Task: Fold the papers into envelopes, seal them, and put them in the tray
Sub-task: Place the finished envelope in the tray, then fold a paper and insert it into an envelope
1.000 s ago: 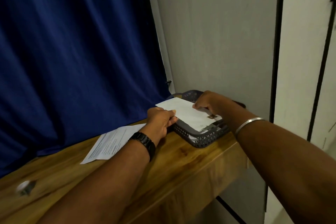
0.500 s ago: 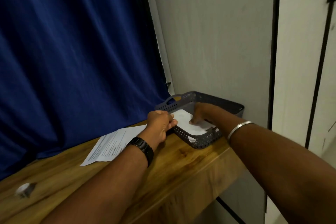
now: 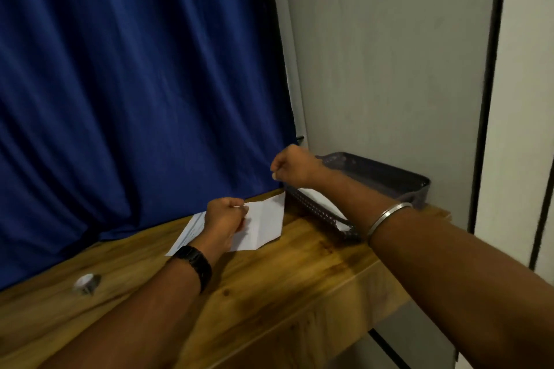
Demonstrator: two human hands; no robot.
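My left hand pinches the upper left edge of a white creased paper, which hangs just above the wooden table. A printed sheet lies flat partly under that hand. My right hand hovers above the left end of the grey perforated tray, fingers curled into a fist with nothing visible in them. White envelopes lie inside the tray, partly hidden by my right forearm.
A small tape roll sits on the table at the left. A blue curtain hangs behind the table. The tray stands against a grey wall panel at the table's right end, near the edge.
The envelope went down into the tray and my right hand let go and rose up to the left. My left hand drew back from the tray and now holds a creased paper.
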